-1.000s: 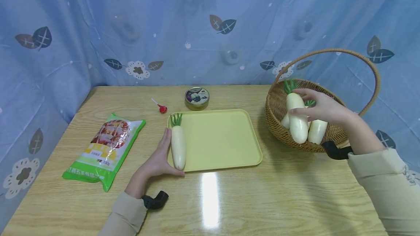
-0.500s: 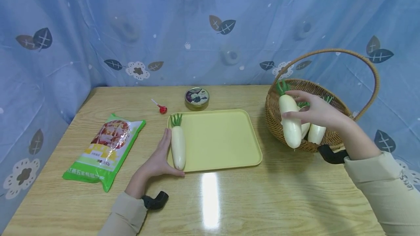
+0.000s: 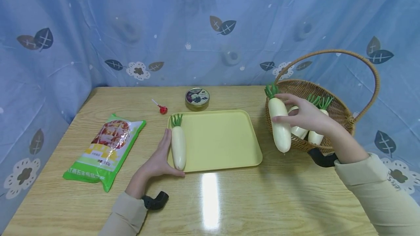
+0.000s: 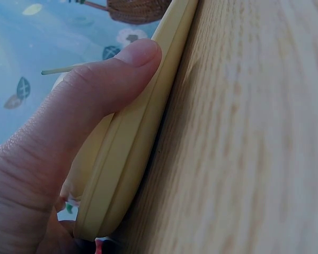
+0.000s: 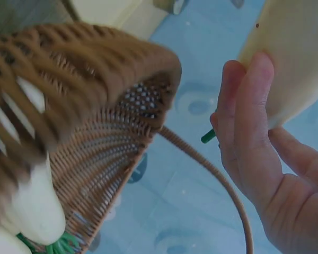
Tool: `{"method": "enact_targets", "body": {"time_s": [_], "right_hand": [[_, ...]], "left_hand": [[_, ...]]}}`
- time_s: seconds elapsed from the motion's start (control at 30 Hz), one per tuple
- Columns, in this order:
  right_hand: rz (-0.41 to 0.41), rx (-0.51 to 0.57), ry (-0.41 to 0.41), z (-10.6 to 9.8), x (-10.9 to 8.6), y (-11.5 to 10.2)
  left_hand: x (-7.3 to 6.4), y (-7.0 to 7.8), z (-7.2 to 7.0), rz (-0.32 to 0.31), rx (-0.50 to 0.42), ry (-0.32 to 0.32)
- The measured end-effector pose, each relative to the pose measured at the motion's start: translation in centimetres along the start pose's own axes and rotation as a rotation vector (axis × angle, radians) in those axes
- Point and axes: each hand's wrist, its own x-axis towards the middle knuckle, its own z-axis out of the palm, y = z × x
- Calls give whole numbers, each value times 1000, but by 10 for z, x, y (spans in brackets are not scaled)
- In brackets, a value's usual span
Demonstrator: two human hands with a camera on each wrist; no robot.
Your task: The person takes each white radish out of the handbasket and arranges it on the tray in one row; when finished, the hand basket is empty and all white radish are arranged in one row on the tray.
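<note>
In the head view my right hand [image 3: 303, 114] grips a white radish [image 3: 280, 128] with green leaf stubs, thumb on one side and fingers on the other. The radish hangs in front of the wicker basket's [image 3: 341, 108] left rim. Still inside the basket lie more white radishes [image 3: 315, 137]. My left hand [image 3: 159, 159] spans the near left corner of a yellow tray [image 3: 220, 141], fingers stretched along its left side. In the left wrist view the thumb [image 4: 140, 53] lies against the tray's rim [image 4: 132, 143]. Another white radish [image 3: 178, 148] lies lengthwise at the tray's left side.
Left of the tray lies a green and white food bag [image 3: 106, 148]. Behind the tray are a red lollipop [image 3: 162, 109] and a round tin [image 3: 197, 99]. The basket's tall handle [image 3: 370, 65] arches over it. A blue curtain [image 3: 197, 28] hangs behind the table.
My right hand has carried the radish leftward and slightly toward me, from over the basket to outside its left rim. My left hand and the tray have stayed put.
</note>
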Motion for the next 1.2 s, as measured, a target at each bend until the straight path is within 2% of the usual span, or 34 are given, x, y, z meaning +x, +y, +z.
{"method": "enact_targets", "body": {"time_s": [0.33, 0.7, 0.9, 1.2], "right_hand": [[-44, 31, 23, 15, 8, -7], [-74, 79, 6, 36, 18, -12], [-106, 55, 9, 48, 24, -13], [-102, 64, -2, 65, 34, -12]], "left_hand": [[0, 0, 0, 4, -4, 2], [1, 0, 0, 3, 4, 3], [1, 0, 0, 2, 0, 2], [1, 0, 0, -1, 3, 1]]}}
